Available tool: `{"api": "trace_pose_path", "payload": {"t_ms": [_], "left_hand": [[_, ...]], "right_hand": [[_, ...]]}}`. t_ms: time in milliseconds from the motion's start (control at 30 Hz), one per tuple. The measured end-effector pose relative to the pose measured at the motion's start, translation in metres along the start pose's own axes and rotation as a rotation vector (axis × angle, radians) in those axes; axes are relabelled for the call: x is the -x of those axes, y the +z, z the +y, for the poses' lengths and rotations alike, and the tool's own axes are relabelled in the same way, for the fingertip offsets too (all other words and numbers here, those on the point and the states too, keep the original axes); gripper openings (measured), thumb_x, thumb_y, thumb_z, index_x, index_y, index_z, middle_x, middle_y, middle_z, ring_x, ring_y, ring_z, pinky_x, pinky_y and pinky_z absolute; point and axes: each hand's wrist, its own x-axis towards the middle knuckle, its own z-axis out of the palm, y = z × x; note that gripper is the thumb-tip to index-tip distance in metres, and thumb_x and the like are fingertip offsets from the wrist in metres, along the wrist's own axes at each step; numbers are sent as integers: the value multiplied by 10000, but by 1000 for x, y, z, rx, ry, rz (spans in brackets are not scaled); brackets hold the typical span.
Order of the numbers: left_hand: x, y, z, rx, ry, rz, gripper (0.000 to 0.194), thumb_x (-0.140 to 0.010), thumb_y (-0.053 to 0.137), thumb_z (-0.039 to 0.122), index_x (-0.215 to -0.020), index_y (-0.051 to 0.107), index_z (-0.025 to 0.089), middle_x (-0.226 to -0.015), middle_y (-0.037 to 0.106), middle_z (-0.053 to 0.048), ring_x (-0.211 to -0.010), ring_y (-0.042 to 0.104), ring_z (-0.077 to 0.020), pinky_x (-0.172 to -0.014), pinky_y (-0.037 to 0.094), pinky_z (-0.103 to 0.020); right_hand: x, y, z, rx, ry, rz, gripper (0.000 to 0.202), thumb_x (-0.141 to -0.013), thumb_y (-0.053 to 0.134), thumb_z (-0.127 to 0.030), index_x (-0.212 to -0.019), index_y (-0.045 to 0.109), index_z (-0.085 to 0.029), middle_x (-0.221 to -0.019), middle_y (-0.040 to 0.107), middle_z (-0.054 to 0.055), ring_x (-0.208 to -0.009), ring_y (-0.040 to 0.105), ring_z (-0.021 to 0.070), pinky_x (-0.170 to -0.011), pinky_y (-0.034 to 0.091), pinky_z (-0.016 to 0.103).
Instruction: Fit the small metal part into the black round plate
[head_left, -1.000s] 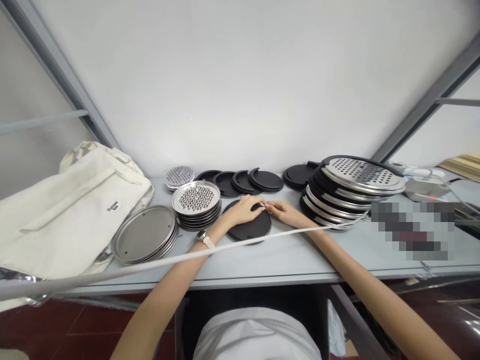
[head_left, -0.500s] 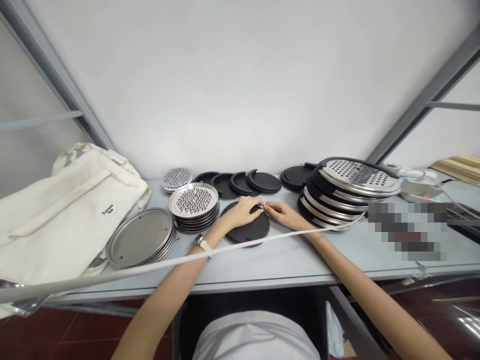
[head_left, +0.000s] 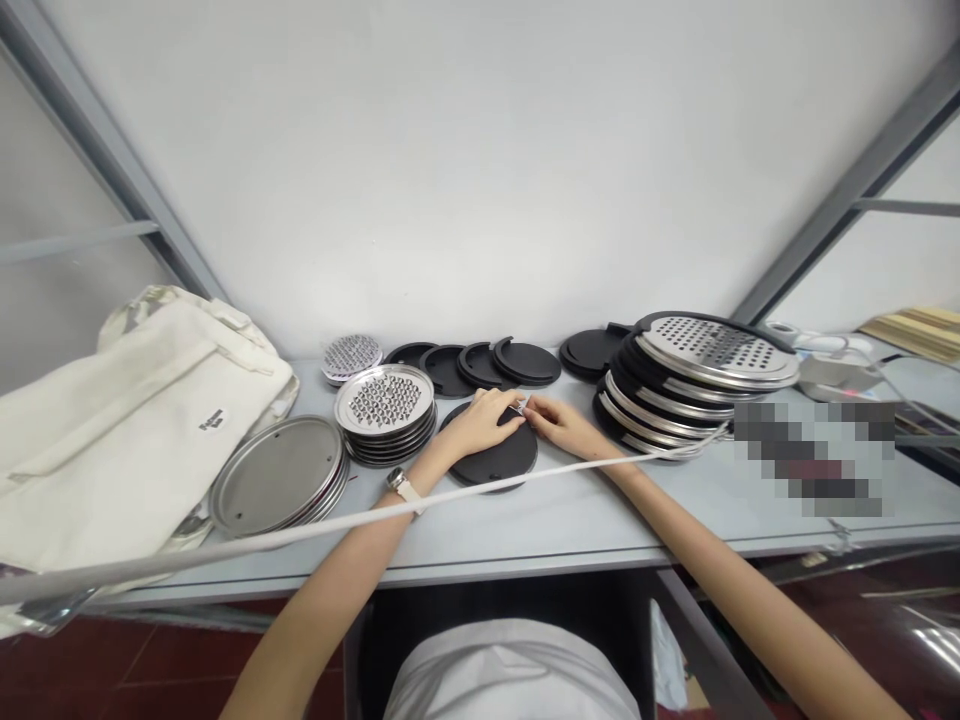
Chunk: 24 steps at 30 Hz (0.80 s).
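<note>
Disc [head_left: 495,462], head view: black, round, lying flat on the tabletop [head_left: 585,525], between the hands and the near edge. Left hand [head_left: 480,425] rests over its far left part, fingers bent toward the far right rim. Whether these fingers grip the rim or only bear down does not show. Right hand [head_left: 561,424] stands at the far right rim, thumb and forefinger brought together; they appear to pinch a small shiny piece [head_left: 520,407], which lies between the fingertips of both hands. Material of the piece: too small to determine.

Adjacent items: graters [head_left: 384,398] are stacked just left of the disc; grey plates [head_left: 277,475] are stacked further left, beside the bag [head_left: 150,420]. Rear discs [head_left: 527,363] overlap in a row beyond the disc. Large stack [head_left: 712,345] stands to the right, apart from the disc.

Handling, judged by appearance: the disc should be fairly light and stiff, with little risk of bending or breakage. Its matt face should give adequate friction under a flat palm. The low profile offers little to get under; take hold at opposite points of the rim. The piece is likely light and easily dropped; hold between thumb and forefinger tips only.
</note>
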Motion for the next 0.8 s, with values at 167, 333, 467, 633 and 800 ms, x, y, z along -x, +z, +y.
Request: {"api": "trace_pose_path", "payload": {"t_ms": [167,333,467,633,800], "left_hand": [[2,-5,10,-206,-58,126,241,-858,565,368,-969,490,167,-1027,560,-86,-1022,514,-242,-901,392,-377],[2,-7,15,-318,-87,86,202,-860,534,354,-775,484,178,-842,561,-63,-860,547,-224,-818,409,-365],[4,-9,16,-276,-89,10,167,-872,496,318,-780,500,179,-809,571,-51,-773,565,-199,-747,424,-335],[4,-12,17,-191,-40,-40,150,-870,487,304,-776,497,187,-783,573,-37,-721,560,-182,-656,409,-298],[4,-12,19,-149,-9,-58,127,-848,498,284,-764,502,189,-752,574,-30,-700,553,-177,-648,402,-295]], "right_hand": [[0,-1,-2,37,12,17,427,-893,388,-581,-709,432,-198,-592,433,-35,-569,392,119,-548,314,251],[-1,-1,2,52,17,61,400,-887,422,-562,-782,515,-187,-581,434,-39,-550,385,115,-530,309,246],[-1,-3,0,69,25,97,401,-865,457,-570,-805,551,-185,-570,425,-41,-544,373,116,-523,309,246],[-2,-6,-3,110,21,188,406,-835,505,-559,-753,593,-172,-715,514,19,-625,435,136,-605,385,270],[-2,-7,-3,90,4,149,447,-825,505,-586,-662,541,-171,-708,486,16,-634,435,134,-617,393,271]]}}
